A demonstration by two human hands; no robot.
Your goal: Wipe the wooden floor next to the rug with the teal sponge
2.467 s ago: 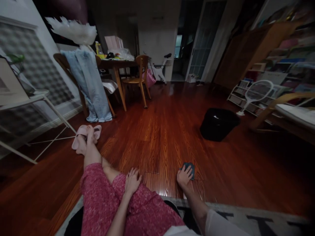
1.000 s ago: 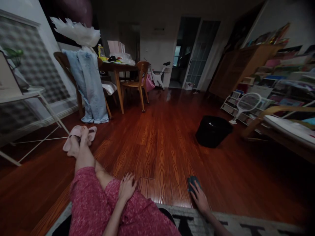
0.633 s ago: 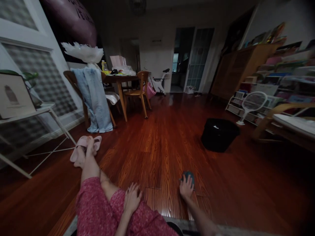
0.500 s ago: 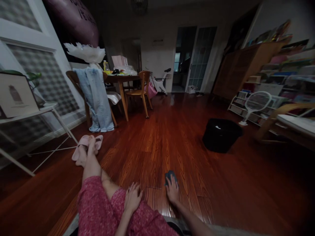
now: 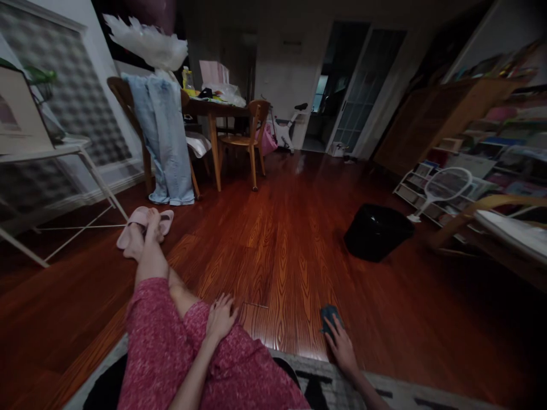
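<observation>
A small dark blue-green object [image 5: 330, 319], perhaps a cloth, is at the fingers of my right hand [image 5: 341, 343], low over the wooden floor [image 5: 282, 267]. The fingers are spread over its near side, and whether they grip it is not clear. My left hand [image 5: 221, 319] rests flat on the pink-red clothing [image 5: 239, 364] over my thigh, fingers apart, holding nothing. My legs stretch out to the left, feet crossed over pink slippers [image 5: 167, 221].
A black bin [image 5: 378, 230] stands on the floor at the right, before a white racket-shaped object [image 5: 447, 185] and a chair [image 5: 513, 225]. Jeans [image 5: 164, 136] hang on a chair at the left. A patterned rug [image 5: 384, 387] lies along the bottom.
My right hand and the dark object have shifted to the right, away from my left hand. The view has tilted, and more of the rug shows. My left hand still rests on the thigh.
</observation>
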